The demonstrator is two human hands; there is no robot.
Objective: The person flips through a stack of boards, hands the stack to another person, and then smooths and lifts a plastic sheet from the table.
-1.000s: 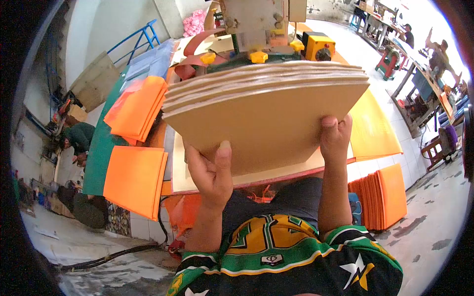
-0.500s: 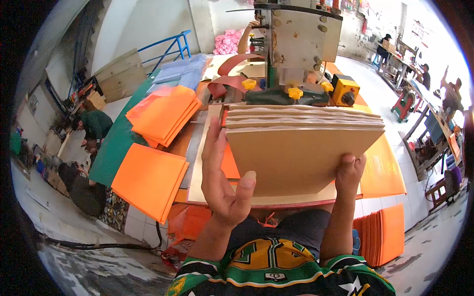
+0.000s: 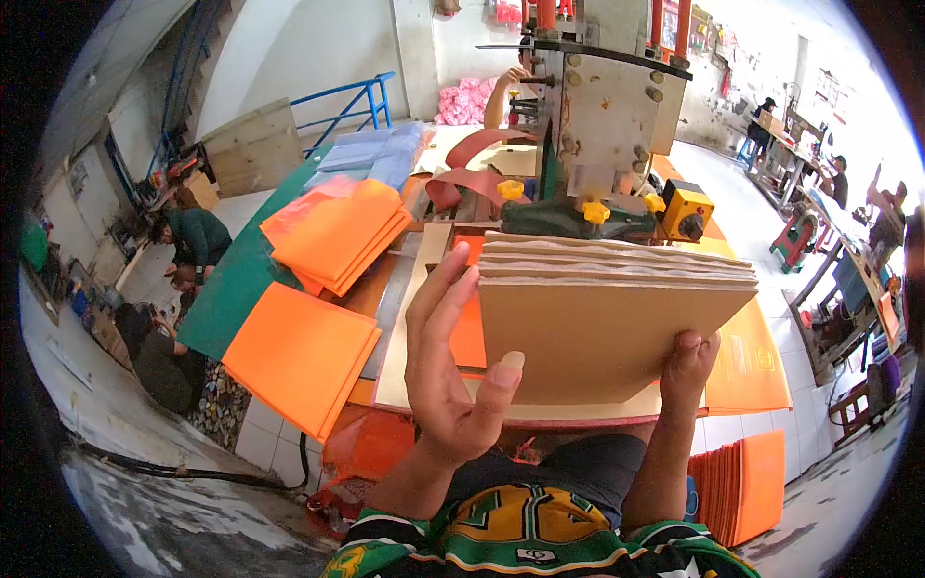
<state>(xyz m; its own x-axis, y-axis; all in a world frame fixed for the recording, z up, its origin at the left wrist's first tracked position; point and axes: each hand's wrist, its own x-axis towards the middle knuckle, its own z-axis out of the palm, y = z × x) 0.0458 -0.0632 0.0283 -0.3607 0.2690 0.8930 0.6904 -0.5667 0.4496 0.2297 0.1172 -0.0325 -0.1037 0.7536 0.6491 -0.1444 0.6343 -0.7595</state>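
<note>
A thick stack of tan sheets (image 3: 588,337) stands tilted over the worktable, its layered edges facing up. My right hand (image 3: 689,371) grips the stack's lower right side, thumb on the front face. At the stack's left edge, my left hand (image 3: 451,371) is open, with fingers raised and thumb apart. Behind the left hand, an orange sheet (image 3: 469,323) lies on a cream board (image 3: 393,378). The stack hides much of that board.
A machine (image 3: 612,125) with yellow knobs and a yellow control box (image 3: 686,210) rises behind the stack. Folded orange sheets (image 3: 301,356) lie at the left, others (image 3: 747,361) at the right. More orange pieces (image 3: 756,486) stand below. Other people (image 3: 198,236) are in the background.
The view has tilted up. My left hand has let go of the stack and spread open beside it. The stack has moved right and lower in view, with its top edge now more level.
</note>
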